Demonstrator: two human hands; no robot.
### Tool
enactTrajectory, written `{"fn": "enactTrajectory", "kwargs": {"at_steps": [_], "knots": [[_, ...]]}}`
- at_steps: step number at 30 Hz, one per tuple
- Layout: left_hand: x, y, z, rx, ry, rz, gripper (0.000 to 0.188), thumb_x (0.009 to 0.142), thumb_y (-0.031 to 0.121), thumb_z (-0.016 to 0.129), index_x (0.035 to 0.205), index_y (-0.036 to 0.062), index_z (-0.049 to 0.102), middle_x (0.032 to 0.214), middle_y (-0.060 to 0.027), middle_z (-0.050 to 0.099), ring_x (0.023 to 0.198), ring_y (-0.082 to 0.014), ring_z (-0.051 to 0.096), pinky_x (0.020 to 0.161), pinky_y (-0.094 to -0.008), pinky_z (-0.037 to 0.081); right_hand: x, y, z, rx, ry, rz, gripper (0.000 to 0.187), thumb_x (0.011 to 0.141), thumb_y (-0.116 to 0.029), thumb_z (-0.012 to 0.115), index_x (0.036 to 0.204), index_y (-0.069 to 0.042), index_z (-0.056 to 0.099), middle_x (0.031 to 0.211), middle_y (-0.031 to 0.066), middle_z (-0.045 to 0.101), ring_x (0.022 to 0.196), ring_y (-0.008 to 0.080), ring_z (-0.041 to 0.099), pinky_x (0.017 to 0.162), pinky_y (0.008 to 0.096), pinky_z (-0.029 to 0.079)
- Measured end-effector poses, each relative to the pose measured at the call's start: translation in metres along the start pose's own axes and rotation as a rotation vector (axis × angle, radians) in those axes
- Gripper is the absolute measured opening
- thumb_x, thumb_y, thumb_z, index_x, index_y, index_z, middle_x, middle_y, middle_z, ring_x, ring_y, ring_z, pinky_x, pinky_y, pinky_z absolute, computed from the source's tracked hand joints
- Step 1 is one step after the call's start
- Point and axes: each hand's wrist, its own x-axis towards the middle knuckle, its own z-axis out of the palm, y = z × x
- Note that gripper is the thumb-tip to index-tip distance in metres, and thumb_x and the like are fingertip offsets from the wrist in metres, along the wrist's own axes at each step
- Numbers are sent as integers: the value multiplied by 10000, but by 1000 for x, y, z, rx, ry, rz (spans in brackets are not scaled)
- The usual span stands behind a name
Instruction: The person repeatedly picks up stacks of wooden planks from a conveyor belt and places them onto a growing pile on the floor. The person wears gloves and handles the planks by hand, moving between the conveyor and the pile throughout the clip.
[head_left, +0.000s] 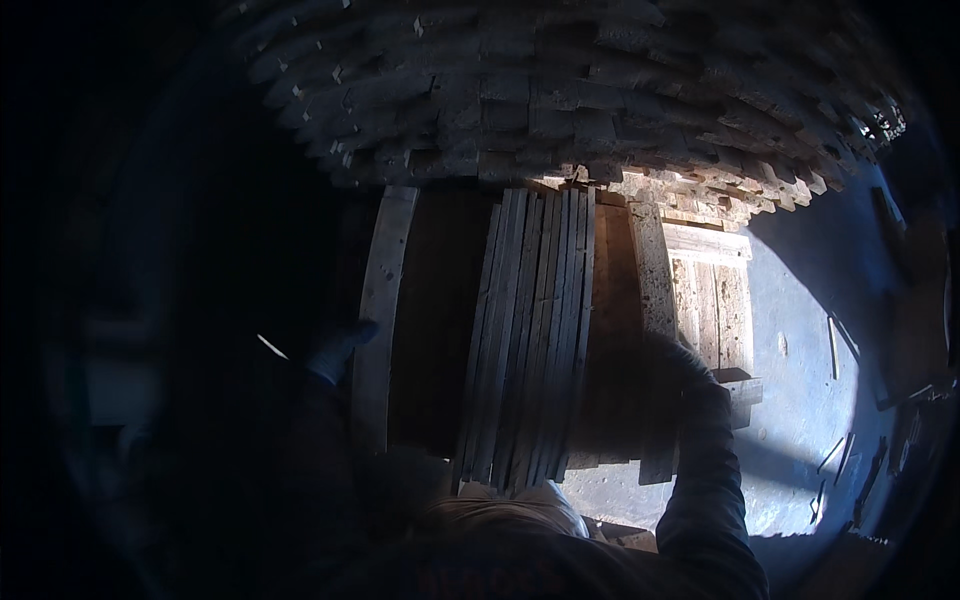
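On the left, my left hand (343,347), in what looks like a bluish glove, is closed on the outer edge of a wooden board (385,290). My right hand (680,362) lies over another wooden board (655,275), speckled with dark marks, and appears to grip it; deep shadow covers its fingers. Between my hands, a row of several narrow boards (530,330) stands packed side by side, running away from my body. Darkness hides most of my left forearm.
Beyond the boards rises a large stack of wood pieces (560,100) with uneven ends. Sunlit planks (712,300) lie right of my right hand. Farther right, wood scraps (832,450) lie on the concrete floor (795,350). The left side is almost black.
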Motion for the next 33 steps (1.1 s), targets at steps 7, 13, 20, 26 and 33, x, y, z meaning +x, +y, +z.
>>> {"fn": "enactTrajectory", "kwargs": {"at_steps": [7,13,20,26,33], "knots": [[-7,7,27,5,-35,-56,637,876,387,817,1383,63,609,1351,-126,661,1205,-242,646,1033,-375,531,-66,-20,32,95,141,-195,876,889,-18,768,1604,-87,268,1338,136,605,1097,248,652,904,377,582],[-94,77,147,58,82,117,1012,868,298,838,1621,100,192,1544,-186,457,1330,-333,551,1102,-469,488,-35,22,98,-902,567,-220,1297,755,-423,884,1635,-35,14,1473,314,452,1326,437,504,1090,488,448],[-52,11,172,85,55,217,1203,702,331,958,1630,177,208,1608,-191,301,1466,-355,322,1180,-525,388,-25,64,61,-404,194,-261,836,858,-122,843,1532,15,367,1379,112,514,1282,254,515,1061,361,455],[-66,35,182,-376,-94,-58,1021,827,501,821,1586,51,306,1482,-236,472,1306,-365,545,1070,-494,513,-2,118,84,-261,408,-516,762,851,-150,856,1497,7,482,1476,122,446,1388,246,452,1088,362,465],[-80,77,180,-320,-242,-138,842,878,498,766,1488,7,455,1407,-235,557,1257,-362,579,1057,-451,501,-38,43,111,318,229,-222,973,877,-117,828,1634,-58,219,1381,153,593,1153,207,635,972,344,529]]}}
